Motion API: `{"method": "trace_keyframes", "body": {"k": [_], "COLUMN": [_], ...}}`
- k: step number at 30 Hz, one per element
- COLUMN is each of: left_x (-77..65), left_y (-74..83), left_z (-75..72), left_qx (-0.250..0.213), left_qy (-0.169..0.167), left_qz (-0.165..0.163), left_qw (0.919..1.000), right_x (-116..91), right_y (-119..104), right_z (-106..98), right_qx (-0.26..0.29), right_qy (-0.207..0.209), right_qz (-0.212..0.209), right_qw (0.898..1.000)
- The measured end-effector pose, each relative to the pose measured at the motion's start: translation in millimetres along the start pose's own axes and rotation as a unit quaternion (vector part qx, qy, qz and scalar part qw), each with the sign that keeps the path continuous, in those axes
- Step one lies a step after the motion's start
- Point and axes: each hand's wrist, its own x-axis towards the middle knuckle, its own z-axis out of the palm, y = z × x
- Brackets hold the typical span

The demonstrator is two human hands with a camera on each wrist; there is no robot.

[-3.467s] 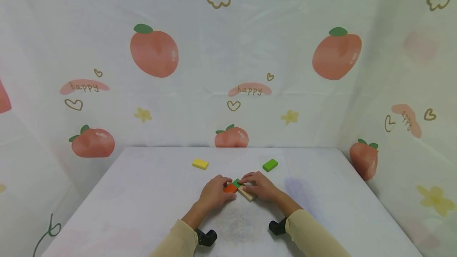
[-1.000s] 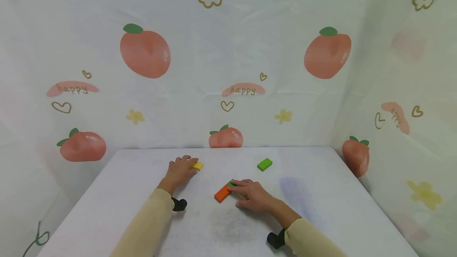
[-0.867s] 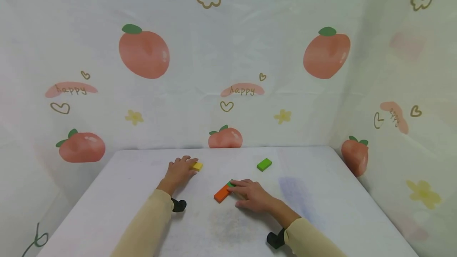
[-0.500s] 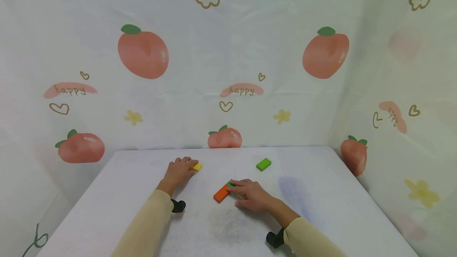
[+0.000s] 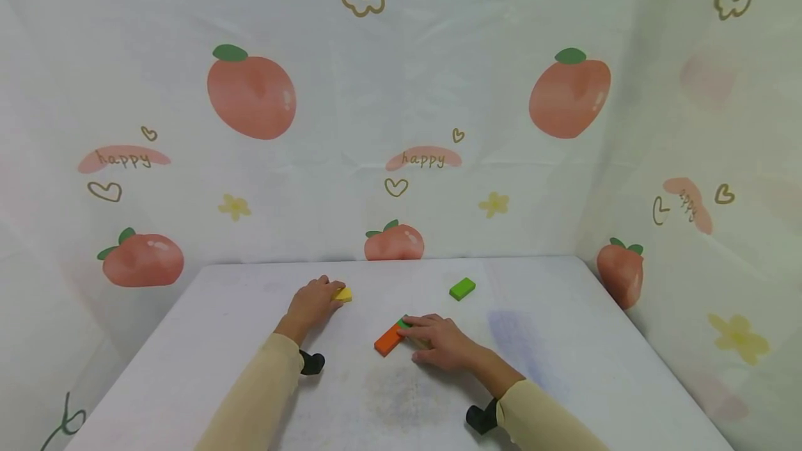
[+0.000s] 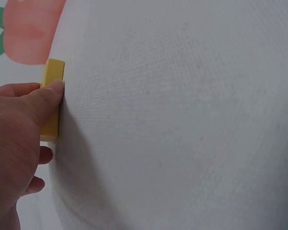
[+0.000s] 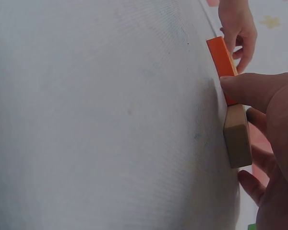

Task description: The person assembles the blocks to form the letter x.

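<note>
At the back left of the table, my left hand (image 5: pixel 315 301) pinches a yellow block (image 6: pixel 51 127) between thumb and fingers; its tip shows past the fingers in the head view. An orange block (image 5: pixel 388 341) lies slantwise near the middle, with a green block (image 5: pixel 404 322) at its far end. Over these, my right hand (image 5: pixel 446 344) rests with extended fingers, index and middle fingertips around the green block and the orange block's end. A plain wooden block (image 7: pixel 238 136) lies beneath that hand, mostly hidden in the head view. Whether the right thumb touches the orange block, I cannot tell.
A light green block (image 5: pixel 462 289) lies at the back right of the white table (image 5: pixel 250 339). Behind the table hangs a white cloth (image 5: pixel 351 89) printed with fruit. Black camera mounts (image 5: pixel 481 419) stick out at both wrists.
My left hand has left the middle blocks and moved to the yellow block at the back left, where its fingers now grip more closely. The right hand has stayed over the middle blocks.
</note>
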Motion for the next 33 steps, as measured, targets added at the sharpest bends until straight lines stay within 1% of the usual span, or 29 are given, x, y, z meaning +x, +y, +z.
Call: {"method": "trace_keyframes", "body": {"k": [5,11,15,22,33], "left_x": [0.3,-2.8,-4.5,-3.4,-5.5], "left_y": [-0.7,0.8,2.4,4.1,4.3], "left_z": [1.4,0.6,0.0,-1.1,-0.8], "left_qx": [-0.012,-0.024,-0.032,-0.051,-0.069], "left_qy": [-0.006,-0.014,-0.010,0.006,0.008], "left_qz": [-0.008,-0.022,-0.023,-0.017,-0.021], "left_qw": [0.9999,0.9994,0.9992,0.9985,0.9974], "right_x": [0.1,0.4,0.7,0.5,-0.2], "right_y": [-1.8,-2.4,-1.3,-1.0,-3.5], "right_z": [-2.0,-1.7,-0.3,-0.1,-0.4], "right_qx": [0.004,0.008,0.010,0.016,0.013], "right_qy": [-0.002,0.000,0.002,0.001,0.003], "right_qz": [0.000,0.004,0.006,0.013,0.010], "right_qw": [1.000,1.000,1.000,1.000,1.000]}}
